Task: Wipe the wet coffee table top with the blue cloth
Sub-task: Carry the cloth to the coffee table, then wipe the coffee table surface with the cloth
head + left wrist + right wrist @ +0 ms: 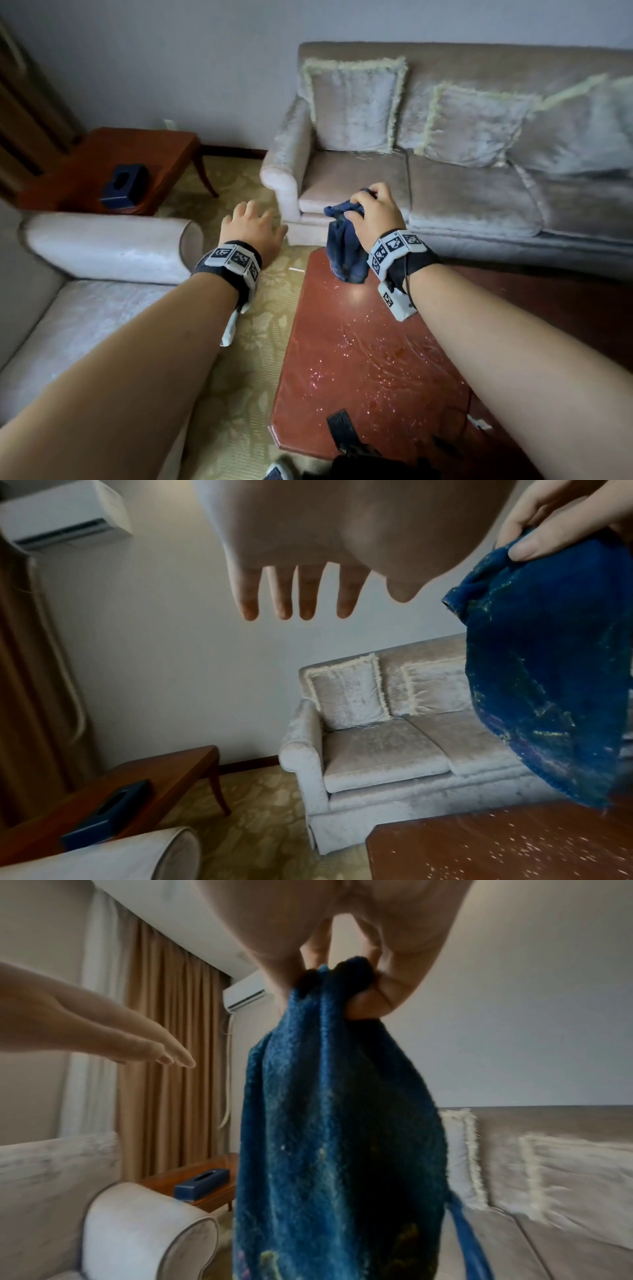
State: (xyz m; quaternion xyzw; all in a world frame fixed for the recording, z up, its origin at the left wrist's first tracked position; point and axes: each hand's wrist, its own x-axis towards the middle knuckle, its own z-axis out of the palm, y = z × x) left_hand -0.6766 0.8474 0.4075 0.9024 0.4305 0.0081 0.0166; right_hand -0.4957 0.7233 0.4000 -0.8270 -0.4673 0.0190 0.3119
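Right hand [375, 212] gripping the bunched top of the blue cloth [344, 250], cloth hanging above the far end of the wet coffee table [359, 359], left hand [251, 228] hovering at nine o'clock of it with fingers straight and empty, tissue box [125, 186] sitting on the side table [102, 161] at ten o'clock, what it holds too dark to tell

Both bare forearms wear black wrist straps [236, 270] carrying white marker blocks [394, 248]; a thin black cable [407, 284] hangs under the right wrist.
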